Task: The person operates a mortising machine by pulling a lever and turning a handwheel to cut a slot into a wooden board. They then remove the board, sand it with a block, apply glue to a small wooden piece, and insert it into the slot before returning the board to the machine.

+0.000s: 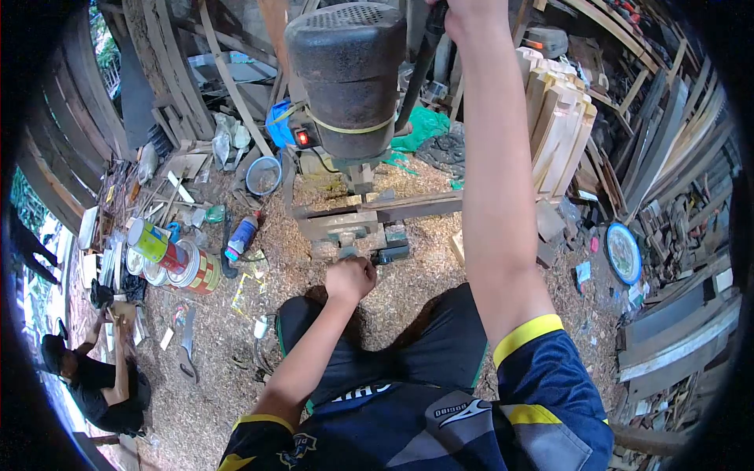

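In front of me stands a machine with a large dark motor housing (pixel 342 86) and a lit red switch (pixel 301 138). My right hand (pixel 471 14), partly cut off by the top edge, is wrapped round its long black lever (pixel 425 59). Under the motor, a wooden bar (pixel 416 208) lies crosswise at the machine's clamp base (pixel 361 235), below the tool head (pixel 360 177). My left hand (pixel 351 279) is closed like a fist at the near side of this base; what its fingers hold is hidden.
Wood shavings cover the ground. Stacked paint cans (pixel 182 263), a spray bottle (pixel 242 235) and a handsaw (pixel 187 345) are at left. Another person (pixel 98 385) crouches lower left, holding wood. Cut timber (pixel 559 125) is piled at right, near a blue-rimmed basin (pixel 623 253).
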`<state>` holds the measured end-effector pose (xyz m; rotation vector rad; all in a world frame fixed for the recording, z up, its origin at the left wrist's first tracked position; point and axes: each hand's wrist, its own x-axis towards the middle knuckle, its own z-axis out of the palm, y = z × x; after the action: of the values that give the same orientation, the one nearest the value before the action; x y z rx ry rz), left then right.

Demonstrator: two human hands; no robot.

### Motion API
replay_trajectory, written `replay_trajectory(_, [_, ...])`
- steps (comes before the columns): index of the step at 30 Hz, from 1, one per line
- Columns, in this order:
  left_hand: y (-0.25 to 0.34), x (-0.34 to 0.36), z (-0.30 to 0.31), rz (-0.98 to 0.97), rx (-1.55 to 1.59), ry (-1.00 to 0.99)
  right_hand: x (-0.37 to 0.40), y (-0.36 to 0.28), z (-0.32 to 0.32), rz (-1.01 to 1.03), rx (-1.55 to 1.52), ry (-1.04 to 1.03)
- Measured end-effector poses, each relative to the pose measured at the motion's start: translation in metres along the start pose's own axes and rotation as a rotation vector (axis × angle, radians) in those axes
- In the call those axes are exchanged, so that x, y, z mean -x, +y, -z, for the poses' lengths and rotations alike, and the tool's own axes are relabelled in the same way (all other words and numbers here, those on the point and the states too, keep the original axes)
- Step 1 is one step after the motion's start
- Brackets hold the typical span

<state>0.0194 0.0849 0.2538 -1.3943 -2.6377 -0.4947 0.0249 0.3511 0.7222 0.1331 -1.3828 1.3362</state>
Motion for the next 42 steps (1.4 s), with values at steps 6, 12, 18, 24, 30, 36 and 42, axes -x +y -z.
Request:
replay_trajectory(6, [0.003, -0.005, 0.01, 0.071, -0.11, -0.217, 0.112, -0.023, 0.042, 0.144, -0.168, -0.219])
replay_trajectory(12, [-0.004, 0.002, -0.01, -0.057, -0.076, 0.127, 0.219, -0.029, 0.056, 0.377, -0.047, -0.215])
replay_trajectory(18, [-0.001, -0.001, 0.004, -0.08, 0.019, 0.103, 0.307, -0.048, 0.09, -0.015, 0.021, -0.394])
replay_trajectory(24, [0.0, -0.002, 0.017, -0.1, 0.088, 0.069, 0.284, -0.034, 0.062, 0.009, 0.807, -0.362])
replay_trajectory(30, [-0.001, -0.002, 0.018, -0.024, 0.099, -0.06, 0.231, -0.055, 0.069, -1.84, 0.636, -0.301])
replay_trajectory(36, [0.005, -0.001, 0.014, -0.007, 0.119, 0.053, 0.307, -0.032, 0.065, -1.453, 0.906, -0.226])
replay_trajectory(42, [-0.004, 0.001, 0.01, -0.008, 0.178, 0.06, 0.492, 0.126, 0.154, -1.032, 0.749, -0.032])
